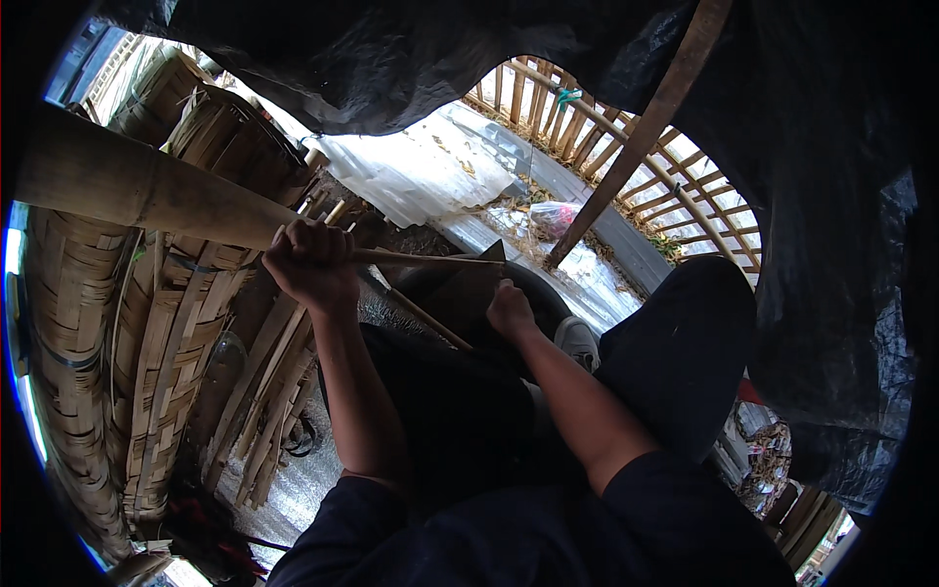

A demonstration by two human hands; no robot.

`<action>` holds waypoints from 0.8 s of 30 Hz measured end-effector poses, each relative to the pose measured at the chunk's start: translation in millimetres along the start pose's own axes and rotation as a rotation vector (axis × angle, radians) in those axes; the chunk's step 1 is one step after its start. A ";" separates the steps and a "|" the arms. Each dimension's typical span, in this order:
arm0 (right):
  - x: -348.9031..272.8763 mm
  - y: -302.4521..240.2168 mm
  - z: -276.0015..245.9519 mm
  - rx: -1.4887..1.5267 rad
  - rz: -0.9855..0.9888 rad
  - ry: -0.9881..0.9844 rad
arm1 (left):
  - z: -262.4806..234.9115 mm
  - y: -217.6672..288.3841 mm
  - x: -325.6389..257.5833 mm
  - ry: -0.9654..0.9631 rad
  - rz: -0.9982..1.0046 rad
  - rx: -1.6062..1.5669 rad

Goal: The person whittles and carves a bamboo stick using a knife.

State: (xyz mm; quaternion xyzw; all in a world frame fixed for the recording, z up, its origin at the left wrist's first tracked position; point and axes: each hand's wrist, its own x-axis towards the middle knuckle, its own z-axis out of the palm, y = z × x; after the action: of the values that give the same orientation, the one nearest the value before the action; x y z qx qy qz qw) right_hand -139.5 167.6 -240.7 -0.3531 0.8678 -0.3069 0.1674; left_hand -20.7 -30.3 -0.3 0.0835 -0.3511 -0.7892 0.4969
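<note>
My left hand is closed around a thin bamboo strip that runs rightward from the fist. My right hand grips the handle of a dark flat blade whose tip meets the strip near its right end. A second thin stick slants below the blade. Both hands are above my dark-trousered lap, with my right knee raised. A thick bamboo pole passes behind my left hand.
Rolled woven bamboo mats stand at the left, with loose split strips leaning beside them. A black tarp hangs overhead. A slanted wooden post, a bamboo fence and a pink bag lie ahead.
</note>
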 end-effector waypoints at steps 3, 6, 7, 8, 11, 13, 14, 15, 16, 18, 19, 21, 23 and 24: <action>-0.3 -88.9 -5.7 0.220 -0.117 -0.050 | -15.4 20.1 -10.2 0.009 0.022 0.035; -7.8 -85.3 -15.9 0.389 -0.306 -0.012 | -11.1 18.4 -10.4 0.027 -0.019 0.003; -8.8 -21.5 -4.2 0.125 -0.209 -0.024 | 0.3 5.6 -4.8 -0.001 -0.031 -0.031; -6.0 14.9 -1.1 -0.127 -0.106 -0.044 | 6.1 -3.1 -1.5 -0.032 -0.031 -0.047; 6.1 2.4 -1.3 -0.087 0.072 -0.219 | 3.3 -3.6 0.3 -0.053 -0.021 -0.041; 2.8 -89.7 -14.7 0.084 -0.069 -0.251 | -18.6 20.0 -12.8 -0.004 -0.004 0.016; 3.0 -115.2 -28.2 0.226 -0.178 -0.225 | -21.8 21.7 -13.4 -0.001 -0.007 0.018; 2.4 -93.3 -21.4 0.213 -0.172 -0.213 | -15.6 17.0 -10.6 -0.018 -0.017 0.003; 3.8 -48.4 -12.0 0.111 -0.094 -0.194 | -4.0 4.8 -5.3 -0.040 -0.029 -0.031; -4.6 -14.7 -10.8 0.027 -0.036 -0.193 | -3.4 3.4 -1.3 -0.036 -0.025 -0.040; -12.0 -9.1 -15.1 -0.002 0.107 -0.185 | -6.3 6.2 -2.4 -0.036 -0.018 -0.035; -3.0 -7.9 -12.7 -0.112 0.077 -0.192 | -1.1 0.4 -2.1 -0.055 -0.013 -0.028; 4.2 -85.3 -22.4 0.048 0.017 -0.254 | -11.7 14.5 -10.5 -0.019 -0.005 0.011; 4.5 -107.2 -31.9 0.188 -0.023 -0.277 | -14.2 16.9 -12.8 -0.010 -0.008 0.013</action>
State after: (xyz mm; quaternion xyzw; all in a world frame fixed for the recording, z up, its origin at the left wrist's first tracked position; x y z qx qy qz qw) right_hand -104.1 117.3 -147.1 -0.3847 0.7998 -0.3368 0.3144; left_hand 4.7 -30.6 -2.8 0.0841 -0.3585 -0.7894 0.4912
